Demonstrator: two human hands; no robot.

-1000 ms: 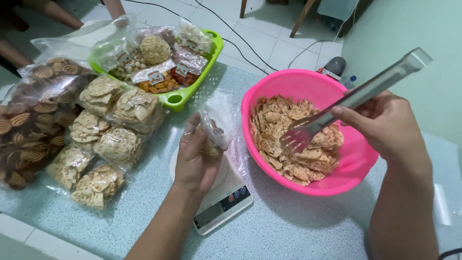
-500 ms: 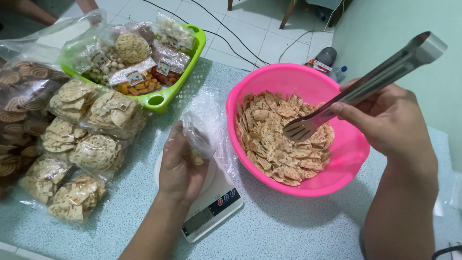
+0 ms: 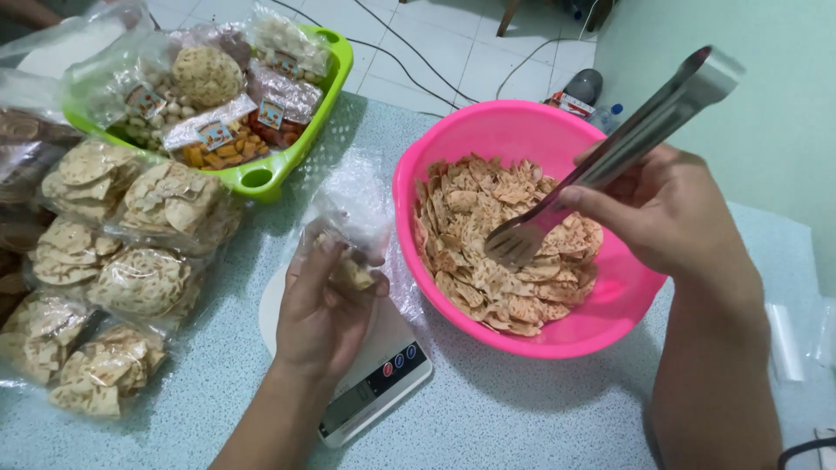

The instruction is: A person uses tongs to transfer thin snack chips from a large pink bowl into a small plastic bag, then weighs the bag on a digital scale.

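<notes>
1. Head view: my left hand [image 3: 326, 309] has its grip closed around a small clear bag [image 3: 348, 231] with a few chips in it, held just above the white scale [image 3: 383, 370].
2. My right hand [image 3: 666, 213] is clenched on the metal tongs [image 3: 610, 152]; their tips hang over the chips [image 3: 501, 248] in the pink bowl [image 3: 531, 130], and I cannot tell whether they touch them.
3. The bowl sits on the speckled counter [image 3: 540, 409], just right of the scale.
4. To the left lie filled bags of crackers [image 3: 144, 283].
5. Behind them a green basket [image 3: 322, 96] holds packed snacks [image 3: 209, 78].
</notes>
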